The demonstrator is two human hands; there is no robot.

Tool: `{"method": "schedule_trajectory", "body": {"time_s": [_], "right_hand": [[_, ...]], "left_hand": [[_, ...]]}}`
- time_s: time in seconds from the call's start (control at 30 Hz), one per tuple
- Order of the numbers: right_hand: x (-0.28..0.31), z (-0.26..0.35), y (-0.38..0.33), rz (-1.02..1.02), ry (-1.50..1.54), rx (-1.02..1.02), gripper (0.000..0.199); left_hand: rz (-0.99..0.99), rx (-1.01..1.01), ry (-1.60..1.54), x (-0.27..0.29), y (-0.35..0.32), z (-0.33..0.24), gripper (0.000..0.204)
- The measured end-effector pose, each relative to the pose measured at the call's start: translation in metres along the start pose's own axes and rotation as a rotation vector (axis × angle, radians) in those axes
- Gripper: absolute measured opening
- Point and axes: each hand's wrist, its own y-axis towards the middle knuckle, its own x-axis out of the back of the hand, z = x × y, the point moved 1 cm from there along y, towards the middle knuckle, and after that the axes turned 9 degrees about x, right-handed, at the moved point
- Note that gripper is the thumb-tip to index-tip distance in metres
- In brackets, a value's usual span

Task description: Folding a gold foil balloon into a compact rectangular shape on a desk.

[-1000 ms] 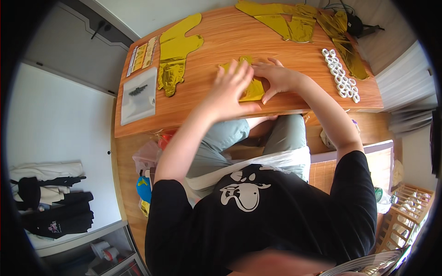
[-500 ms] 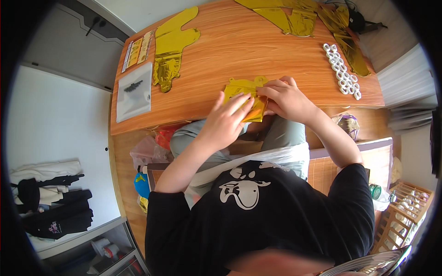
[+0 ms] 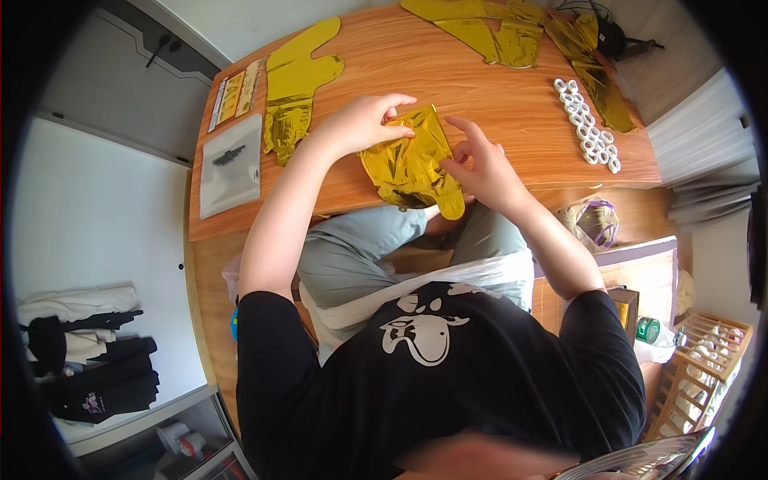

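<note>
A crumpled, partly unfolded gold foil balloon is at the near edge of the table, its lower end hanging over the edge. My left hand is at its upper left, fingers spread, thumb resting on the foil and index finger stretched out above it. Along the right side of the foil is my right hand. Its thumb presses the foil's edge and its index finger points up and apart, while the lower fingers are partly hidden behind the edge.
Flat gold foil balloons lie at the left, at the back and at the right of the wooden table. White rolls stand in rows at the right. A clear plastic bag and a printed card lie on the left.
The gold foil has gone from a flat folded packet to a larger, crumpled sheet. My left hand has moved up and left off its middle; my right hand has shifted slightly down.
</note>
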Motion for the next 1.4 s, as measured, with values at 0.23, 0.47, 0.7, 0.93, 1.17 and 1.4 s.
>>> {"method": "schedule_trajectory", "body": {"time_s": [0.23, 0.47, 0.7, 0.93, 1.17, 1.4], "right_hand": [[-0.016, -0.024, 0.002, -0.058, -0.295, -0.003, 0.066], [-0.019, -0.022, 0.006, -0.070, -0.399, 0.057, 0.063], [0.004, -0.043, 0.020, 0.011, -0.271, 0.186, 0.033], [0.019, -0.064, 0.054, 0.127, -0.440, 0.488, 0.025], [0.025, -0.066, 0.075, 0.180, -0.643, 0.857, 0.027], [0.022, -0.068, 0.088, 0.244, -0.674, 1.020, 0.026]], "left_hand": [[-0.247, -0.192, 0.122, -0.058, 0.011, 0.030, 0.060], [-0.333, -0.289, 0.224, -0.090, 0.006, 0.038, 0.063], [-0.357, -0.288, 0.316, -0.095, 0.007, 0.038, 0.064], [-0.361, -0.286, 0.339, -0.097, 0.007, 0.039, 0.064], [-0.384, -0.289, 0.323, -0.097, 0.005, 0.039, 0.063], [-0.425, -0.325, 0.308, -0.100, 0.007, 0.039, 0.064]]}}
